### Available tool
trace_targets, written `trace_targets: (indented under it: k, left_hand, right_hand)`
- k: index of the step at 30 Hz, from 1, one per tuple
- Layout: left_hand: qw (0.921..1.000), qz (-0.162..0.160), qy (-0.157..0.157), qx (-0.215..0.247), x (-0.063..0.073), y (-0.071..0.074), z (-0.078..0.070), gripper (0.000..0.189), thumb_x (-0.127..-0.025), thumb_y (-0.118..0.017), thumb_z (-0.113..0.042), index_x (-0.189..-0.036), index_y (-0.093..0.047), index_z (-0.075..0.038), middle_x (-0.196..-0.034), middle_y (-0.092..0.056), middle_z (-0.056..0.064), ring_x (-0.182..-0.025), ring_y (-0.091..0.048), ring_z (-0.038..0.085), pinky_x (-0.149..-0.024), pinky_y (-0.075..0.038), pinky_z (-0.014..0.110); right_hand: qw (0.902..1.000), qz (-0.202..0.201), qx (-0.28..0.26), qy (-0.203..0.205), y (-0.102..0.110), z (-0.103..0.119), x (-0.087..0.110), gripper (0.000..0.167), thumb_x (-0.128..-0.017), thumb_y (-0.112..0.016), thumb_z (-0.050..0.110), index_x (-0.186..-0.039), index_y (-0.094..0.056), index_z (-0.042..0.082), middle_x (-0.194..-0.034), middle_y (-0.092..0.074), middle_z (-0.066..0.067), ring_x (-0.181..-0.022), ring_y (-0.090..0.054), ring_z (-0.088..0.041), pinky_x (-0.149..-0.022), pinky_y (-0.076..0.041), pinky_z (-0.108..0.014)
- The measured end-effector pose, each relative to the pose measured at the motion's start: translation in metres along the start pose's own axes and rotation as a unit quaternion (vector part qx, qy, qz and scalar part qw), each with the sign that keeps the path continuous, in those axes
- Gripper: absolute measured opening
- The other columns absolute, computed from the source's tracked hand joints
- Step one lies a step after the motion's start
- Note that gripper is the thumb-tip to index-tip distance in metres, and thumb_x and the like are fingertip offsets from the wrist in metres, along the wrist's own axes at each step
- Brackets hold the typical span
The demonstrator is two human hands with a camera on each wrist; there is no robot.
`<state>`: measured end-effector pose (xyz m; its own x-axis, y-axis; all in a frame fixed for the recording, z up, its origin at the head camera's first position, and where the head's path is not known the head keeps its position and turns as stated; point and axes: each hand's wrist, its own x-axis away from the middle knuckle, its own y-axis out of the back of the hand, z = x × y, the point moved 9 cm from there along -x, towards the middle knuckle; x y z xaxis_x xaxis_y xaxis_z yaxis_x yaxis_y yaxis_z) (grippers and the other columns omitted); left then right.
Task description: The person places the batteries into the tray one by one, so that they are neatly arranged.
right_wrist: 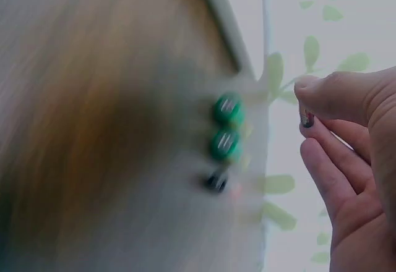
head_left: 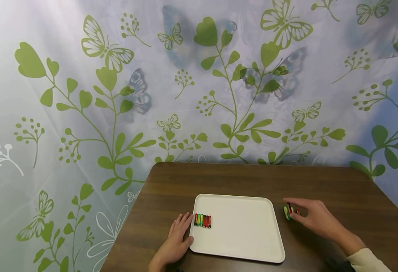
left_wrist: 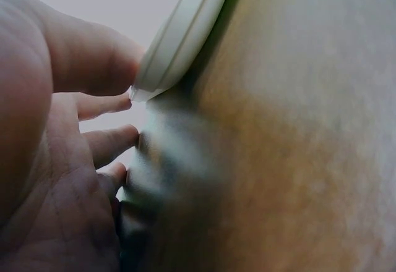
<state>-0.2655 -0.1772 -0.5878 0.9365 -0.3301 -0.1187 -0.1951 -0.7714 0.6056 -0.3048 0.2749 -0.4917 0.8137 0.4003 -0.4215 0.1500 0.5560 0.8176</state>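
A row of several small batteries [head_left: 202, 221], red, green and dark, lies side by side at the left of a white tray [head_left: 239, 226]. My left hand [head_left: 175, 241] rests at the tray's left edge, fingers extended and thumb touching the rim, as the left wrist view also shows. On the right, my right hand [head_left: 318, 219] pinches a battery [right_wrist: 307, 116] between thumb and fingers, above the table. Just beyond it in the right wrist view are two green batteries [right_wrist: 225, 144] and a dark-ended battery [right_wrist: 217, 181]. The fingers partly hide this group in the head view.
The tray and loose batteries are on a dark brown wooden table [head_left: 239, 179] with rounded far corners. Behind its far edge hangs a pale curtain [head_left: 185, 94] printed with green leaves and butterflies.
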Motion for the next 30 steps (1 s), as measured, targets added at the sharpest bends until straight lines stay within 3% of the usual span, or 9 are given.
trace_targets:
  k: [3, 6, 9, 14, 19, 30]
  left_hand:
    - [1.0, 0.001, 0.0, 0.005, 0.0, 0.0, 0.0, 0.071, -0.099, -0.064, -0.006, -0.166, -0.042, -0.001, -0.175, -0.034, 0.028, -0.167, -0.011, 0.054, -0.116, 0.014, 0.007]
    - [1.0, 0.0, -0.007, 0.005, 0.001, 0.0, 0.0, 0.072, -0.099, -0.064, -0.006, -0.167, -0.042, -0.004, -0.175, -0.034, 0.028, -0.167, -0.011, 0.055, -0.114, 0.015, 0.006]
    - [0.9999, -0.003, -0.014, 0.004, 0.001, 0.0, 0.0, 0.072, -0.099, -0.065, -0.005, -0.167, -0.042, -0.005, -0.175, -0.034, 0.028, -0.166, -0.012, 0.057, -0.115, 0.015, 0.006]
    - [0.9999, -0.002, -0.013, 0.004, 0.0, 0.0, 0.001, 0.072, -0.098, -0.065, -0.005, -0.166, -0.042, -0.002, -0.175, -0.034, 0.028, -0.167, -0.011, 0.055, -0.117, 0.014, 0.008]
    - [1.0, -0.001, -0.009, 0.005, -0.001, -0.001, 0.0, 0.071, -0.098, -0.065, -0.005, -0.166, -0.043, -0.002, -0.175, -0.034, 0.027, -0.167, -0.011, 0.053, -0.121, 0.011, 0.019]
    - [0.9992, -0.008, -0.039, 0.007, 0.002, 0.003, -0.005, 0.072, -0.099, -0.065, -0.007, -0.168, -0.042, -0.005, -0.173, -0.035, 0.033, -0.162, -0.013, 0.063, -0.121, 0.015, 0.011]
  right_hand:
    - [0.9992, 0.017, -0.034, -0.014, -0.009, 0.01, -0.012, 0.053, -0.085, -0.092, 0.009, -0.136, -0.077, 0.013, -0.118, -0.083, -0.007, -0.077, -0.068, -0.004, -0.061, -0.053, -0.027]
    - [0.9984, 0.028, -0.047, -0.018, -0.021, 0.022, -0.023, 0.054, -0.087, -0.091, 0.009, -0.139, -0.076, 0.013, -0.128, -0.081, -0.01, -0.091, -0.08, -0.02, -0.07, -0.064, -0.037]
    - [0.9977, 0.034, -0.057, -0.016, -0.034, 0.034, -0.032, 0.054, -0.089, -0.09, 0.009, -0.14, -0.075, 0.013, -0.135, -0.079, -0.007, -0.112, -0.08, -0.032, -0.086, -0.066, -0.05]
    - [0.9967, 0.03, -0.075, -0.001, -0.054, 0.055, -0.045, 0.053, -0.088, -0.089, 0.008, -0.14, -0.076, 0.013, -0.135, -0.079, -0.005, -0.117, -0.078, -0.032, -0.092, -0.065, -0.052]
    - [0.9941, 0.037, -0.102, -0.005, -0.072, 0.07, -0.053, 0.054, -0.09, -0.089, 0.009, -0.141, -0.075, 0.017, -0.137, -0.078, -0.003, -0.12, -0.078, -0.031, -0.094, -0.064, -0.05]
    - [0.9907, 0.039, -0.129, 0.018, -0.105, 0.1, -0.065, 0.047, -0.089, -0.088, 0.01, -0.135, -0.078, 0.011, -0.132, -0.08, -0.003, -0.111, -0.081, -0.03, -0.093, -0.066, -0.043]
